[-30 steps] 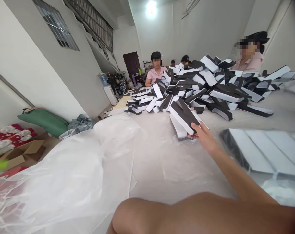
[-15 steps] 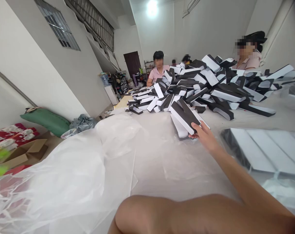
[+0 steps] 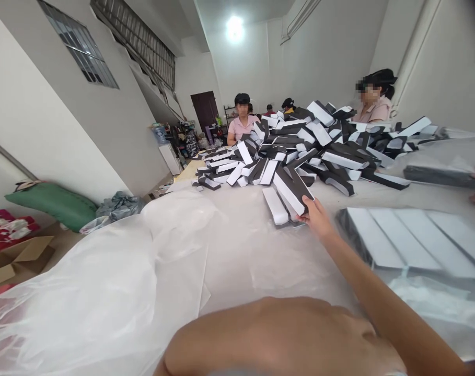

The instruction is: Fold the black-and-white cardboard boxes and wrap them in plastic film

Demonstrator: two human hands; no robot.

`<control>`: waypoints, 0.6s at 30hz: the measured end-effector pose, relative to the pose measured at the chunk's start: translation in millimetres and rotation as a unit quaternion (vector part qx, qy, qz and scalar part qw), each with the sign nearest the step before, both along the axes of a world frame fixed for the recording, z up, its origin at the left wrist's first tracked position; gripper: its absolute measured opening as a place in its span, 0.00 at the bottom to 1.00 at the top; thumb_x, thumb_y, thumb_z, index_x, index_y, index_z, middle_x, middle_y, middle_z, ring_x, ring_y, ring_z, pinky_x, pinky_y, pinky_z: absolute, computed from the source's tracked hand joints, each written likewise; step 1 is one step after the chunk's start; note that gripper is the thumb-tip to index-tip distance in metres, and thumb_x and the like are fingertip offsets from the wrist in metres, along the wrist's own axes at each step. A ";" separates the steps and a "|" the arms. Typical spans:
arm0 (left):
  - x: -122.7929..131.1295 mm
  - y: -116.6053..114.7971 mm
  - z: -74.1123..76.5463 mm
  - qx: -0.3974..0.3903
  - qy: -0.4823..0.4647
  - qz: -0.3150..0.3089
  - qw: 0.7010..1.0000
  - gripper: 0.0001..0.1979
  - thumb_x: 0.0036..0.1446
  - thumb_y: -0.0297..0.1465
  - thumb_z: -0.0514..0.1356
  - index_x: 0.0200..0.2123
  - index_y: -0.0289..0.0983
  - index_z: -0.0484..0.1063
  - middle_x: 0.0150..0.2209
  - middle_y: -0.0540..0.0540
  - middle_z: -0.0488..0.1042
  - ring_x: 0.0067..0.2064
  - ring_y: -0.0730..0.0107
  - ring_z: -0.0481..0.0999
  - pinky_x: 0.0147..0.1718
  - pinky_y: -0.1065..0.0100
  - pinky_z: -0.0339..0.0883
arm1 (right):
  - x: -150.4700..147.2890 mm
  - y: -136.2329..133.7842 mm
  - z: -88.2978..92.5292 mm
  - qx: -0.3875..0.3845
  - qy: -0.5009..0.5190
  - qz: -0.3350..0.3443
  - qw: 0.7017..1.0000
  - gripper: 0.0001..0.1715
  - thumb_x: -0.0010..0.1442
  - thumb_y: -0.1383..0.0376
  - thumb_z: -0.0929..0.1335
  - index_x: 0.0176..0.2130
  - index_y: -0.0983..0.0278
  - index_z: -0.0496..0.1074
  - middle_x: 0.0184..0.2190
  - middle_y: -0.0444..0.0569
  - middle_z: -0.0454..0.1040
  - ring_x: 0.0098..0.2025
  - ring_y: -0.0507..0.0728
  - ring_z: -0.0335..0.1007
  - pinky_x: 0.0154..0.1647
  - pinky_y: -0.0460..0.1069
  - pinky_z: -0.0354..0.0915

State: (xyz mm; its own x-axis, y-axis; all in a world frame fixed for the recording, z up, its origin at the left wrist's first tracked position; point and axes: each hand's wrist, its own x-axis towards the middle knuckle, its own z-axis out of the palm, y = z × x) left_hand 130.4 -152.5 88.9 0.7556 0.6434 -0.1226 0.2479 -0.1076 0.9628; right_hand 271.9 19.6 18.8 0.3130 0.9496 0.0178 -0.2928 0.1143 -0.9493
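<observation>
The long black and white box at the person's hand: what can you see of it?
The long box is a narrow bar shape with a matt black face and a clean white side; it could be card or foam, I can't tell which. It looks undamaged and lies slanted at the near edge of a heap of similar boxes. The person's right hand grips its near end, and another white-sided box lies beside it.

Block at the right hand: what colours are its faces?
Block: black face, white side; head view.
</observation>
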 end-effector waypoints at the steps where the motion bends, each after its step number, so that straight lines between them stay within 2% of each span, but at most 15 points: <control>1: -0.2 3.8 6.0 0.104 0.082 -0.090 0.987 0.22 0.59 0.49 0.47 0.45 0.44 0.72 0.43 0.43 0.74 0.52 0.54 0.72 0.51 0.53 0.64 | 1.9 0.8 -0.6 -0.004 0.017 -0.001 1.000 0.15 0.54 0.53 0.68 0.34 0.60 0.65 0.28 0.40 0.70 0.24 0.49 0.66 0.25 0.44 0.70; 2: -1.7 7.8 9.2 0.208 0.175 -0.154 0.950 0.23 0.59 0.47 0.49 0.48 0.40 0.70 0.46 0.40 0.73 0.53 0.52 0.70 0.53 0.51 0.62 | 3.5 1.4 -0.8 -0.007 0.032 -0.003 0.999 0.14 0.54 0.53 0.67 0.34 0.60 0.65 0.28 0.40 0.71 0.24 0.49 0.66 0.25 0.44 0.70; 3: -4.5 11.8 9.3 0.294 0.264 -0.166 0.903 0.24 0.59 0.45 0.51 0.52 0.36 0.68 0.49 0.37 0.71 0.53 0.50 0.69 0.53 0.50 0.61 | 4.9 1.8 -0.4 -0.009 0.043 -0.005 0.999 0.14 0.54 0.53 0.67 0.34 0.60 0.65 0.29 0.40 0.71 0.24 0.49 0.66 0.26 0.44 0.70; 5: -12.8 19.6 0.7 0.380 0.405 -0.091 0.827 0.26 0.59 0.40 0.54 0.57 0.30 0.62 0.54 0.31 0.66 0.54 0.46 0.66 0.52 0.50 0.61 | 7.2 2.6 1.7 -0.013 0.055 -0.012 0.998 0.14 0.55 0.53 0.67 0.34 0.60 0.64 0.29 0.40 0.72 0.24 0.49 0.66 0.26 0.44 0.70; 7: -23.1 26.8 -14.7 0.391 0.480 -0.024 0.785 0.27 0.59 0.38 0.55 0.58 0.29 0.60 0.53 0.31 0.66 0.54 0.47 0.67 0.51 0.52 0.63 | 9.9 3.0 5.0 -0.016 0.057 -0.014 0.998 0.14 0.55 0.53 0.67 0.34 0.60 0.64 0.27 0.40 0.72 0.24 0.49 0.67 0.26 0.45 0.70; 10: -36.8 37.9 -35.4 0.382 0.519 0.003 0.764 0.20 0.61 0.37 0.53 0.51 0.31 0.67 0.47 0.35 0.70 0.48 0.51 0.71 0.44 0.57 0.68 | 15.6 3.2 9.7 -0.009 0.063 -0.026 0.998 0.14 0.54 0.53 0.67 0.33 0.60 0.63 0.25 0.39 0.71 0.22 0.50 0.67 0.25 0.44 0.68; 12: -42.4 46.1 -42.0 0.404 0.519 -0.006 0.754 0.14 0.62 0.31 0.50 0.45 0.32 0.69 0.44 0.37 0.71 0.43 0.55 0.73 0.38 0.60 0.69 | 19.7 3.8 10.4 0.003 0.075 -0.042 0.996 0.14 0.54 0.53 0.67 0.33 0.60 0.63 0.25 0.39 0.71 0.22 0.50 0.67 0.25 0.45 0.67; 15: -46.3 58.1 -42.2 0.433 0.496 -0.012 0.753 0.14 0.63 0.24 0.45 0.42 0.34 0.70 0.39 0.40 0.73 0.38 0.61 0.75 0.33 0.65 0.67 | 24.8 6.0 9.5 0.008 0.094 -0.062 0.994 0.14 0.54 0.53 0.66 0.33 0.60 0.63 0.23 0.40 0.70 0.22 0.50 0.66 0.25 0.45 0.67; 18: -49.2 67.1 -38.2 0.432 0.471 0.024 0.769 0.15 0.65 0.26 0.43 0.40 0.36 0.69 0.37 0.43 0.74 0.36 0.63 0.76 0.29 0.67 0.65 | 30.2 4.8 19.2 0.001 0.110 -0.074 0.991 0.15 0.54 0.53 0.65 0.34 0.61 0.63 0.23 0.40 0.70 0.21 0.49 0.64 0.23 0.44 0.64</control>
